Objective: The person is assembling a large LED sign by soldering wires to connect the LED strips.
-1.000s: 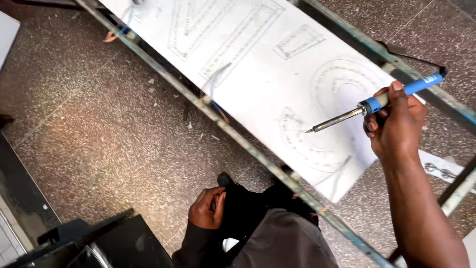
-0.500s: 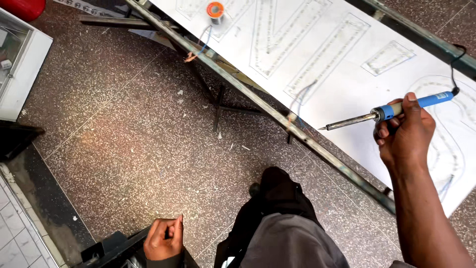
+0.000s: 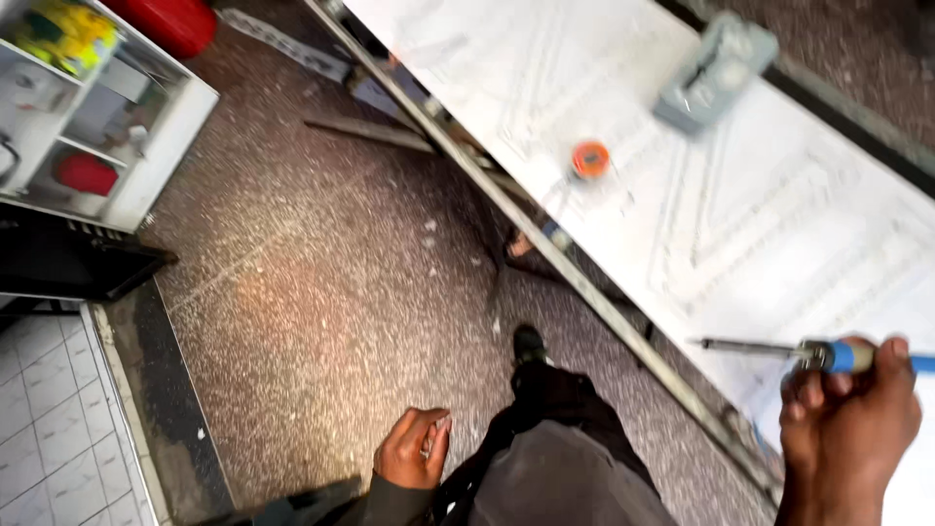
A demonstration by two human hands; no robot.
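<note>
My right hand [image 3: 845, 421] grips a soldering iron [image 3: 779, 351] with a blue handle, its metal tip pointing left over a long white board [image 3: 740, 214] marked with faint line patterns. My left hand [image 3: 413, 450] hangs low beside my dark trouser leg [image 3: 545, 438], fingers curled, holding nothing that I can see. On the board lie a small orange spool [image 3: 590, 159] and a grey-green box-shaped device [image 3: 715, 70]. The board rests on a metal frame [image 3: 584, 282] running diagonally.
A white shelf unit [image 3: 107, 107] with small items stands at the upper left, a red object [image 3: 166, 19] behind it. Speckled stone floor [image 3: 321, 282] lies between shelf and frame. White tiles [image 3: 39, 429] show at the lower left. A metal bar [image 3: 370, 130] lies on the floor.
The view has swung left along the board, bringing the spool, grey-green device and shelf unit into sight. My right hand keeps the soldering iron; my left hand stays down by my leg.
</note>
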